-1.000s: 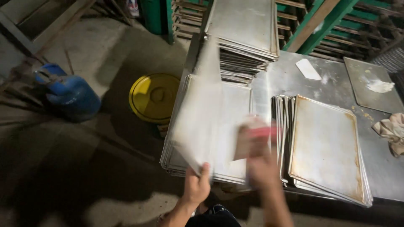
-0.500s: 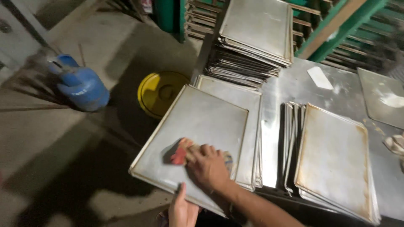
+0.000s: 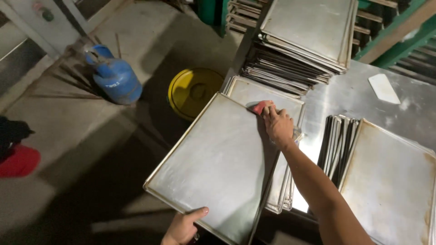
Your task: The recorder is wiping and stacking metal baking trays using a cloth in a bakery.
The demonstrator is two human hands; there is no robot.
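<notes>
Both hands work one metal tray (image 3: 218,168): the left hand (image 3: 184,227) grips its near edge, while the right hand (image 3: 278,124) presses a red pad (image 3: 262,107) onto its far corner, fingers curled over it.

Worn stainless-steel work table (image 3: 359,97), scuffed and reflective, carries stacks of rectangular metal baking trays. Tall pile of grey trays (image 3: 299,50) at far edge; lower stack of flat trays (image 3: 281,102) at near-left corner (partly overhanging edge); tarnished tray (image 3: 390,181) atop fanned pile at right. Small white plastic scraper (image 3: 383,88) lies alone on bare steel. Beside table, concrete floor (image 3: 68,136) bears blue gas cylinder (image 3: 116,79), lying tilted, and round yellow bucket lid (image 3: 193,90).
</notes>
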